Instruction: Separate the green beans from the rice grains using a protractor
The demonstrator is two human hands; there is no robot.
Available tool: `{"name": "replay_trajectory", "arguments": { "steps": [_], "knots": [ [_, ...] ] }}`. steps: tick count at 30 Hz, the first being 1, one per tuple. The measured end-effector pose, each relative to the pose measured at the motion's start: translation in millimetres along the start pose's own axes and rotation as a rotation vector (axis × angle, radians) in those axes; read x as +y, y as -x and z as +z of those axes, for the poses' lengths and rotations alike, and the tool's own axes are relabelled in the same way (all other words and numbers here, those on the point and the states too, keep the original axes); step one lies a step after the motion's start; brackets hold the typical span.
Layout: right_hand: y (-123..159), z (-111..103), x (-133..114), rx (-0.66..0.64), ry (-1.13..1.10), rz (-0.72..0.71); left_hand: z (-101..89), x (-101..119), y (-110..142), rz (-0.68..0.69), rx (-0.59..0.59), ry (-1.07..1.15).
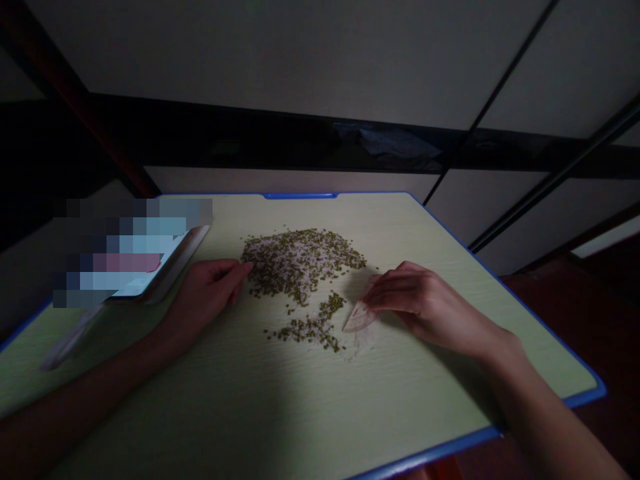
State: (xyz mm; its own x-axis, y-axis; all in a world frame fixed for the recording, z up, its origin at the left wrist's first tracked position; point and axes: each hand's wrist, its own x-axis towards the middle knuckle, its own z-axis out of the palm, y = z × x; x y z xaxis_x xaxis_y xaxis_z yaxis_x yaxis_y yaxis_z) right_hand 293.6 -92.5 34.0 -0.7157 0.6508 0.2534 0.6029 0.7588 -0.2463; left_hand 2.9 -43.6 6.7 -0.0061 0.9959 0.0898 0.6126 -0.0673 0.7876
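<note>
A heap of green mung beans mixed with pale rice-like grains point(300, 257) lies mid-table. Nearer to me is a smaller patch of mostly green beans point(313, 330). My right hand point(417, 293) pinches a thin, clear, curved-edged plate that looks like a protractor point(357, 318), tilted with its edge low beside the small patch. Pale grains point(365, 340) are scattered just under and beside it. At the heap's left edge is my left hand point(215, 283), its fingers curled and the thumb and index finger close together. Whether anything is between them is hidden.
The pale green table point(280, 400) has a blue rim and a blue handle point(301, 195) at its far edge. On the left a lit screen point(145, 273), partly pixelated, leans on a stand. Pale cabinet panels point(280, 60) rise behind the table.
</note>
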Motion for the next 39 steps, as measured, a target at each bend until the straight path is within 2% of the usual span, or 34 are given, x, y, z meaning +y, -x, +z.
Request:
{"name": "replay_trajectory", "arguments": {
  "steps": [9,20,29,39],
  "knots": [
    [-1.4,4.0,-2.6,-0.02,0.048,-0.017,0.8,1.3,0.5,-0.005,0.007,0.012],
    [-4.0,6.1,-6.2,-0.025,0.043,-0.113,-0.2,5.2,2.8,0.005,0.014,-0.017],
    [-0.3,2.2,-2.6,-0.026,0.008,-0.034,1.0,-0.8,0.1,-0.009,0.011,-0.023],
    [0.7,-2.8,-3.3,-0.039,-0.016,-0.038,0.1,5.8,2.6,-0.021,0.007,-0.009]
  ]
}}
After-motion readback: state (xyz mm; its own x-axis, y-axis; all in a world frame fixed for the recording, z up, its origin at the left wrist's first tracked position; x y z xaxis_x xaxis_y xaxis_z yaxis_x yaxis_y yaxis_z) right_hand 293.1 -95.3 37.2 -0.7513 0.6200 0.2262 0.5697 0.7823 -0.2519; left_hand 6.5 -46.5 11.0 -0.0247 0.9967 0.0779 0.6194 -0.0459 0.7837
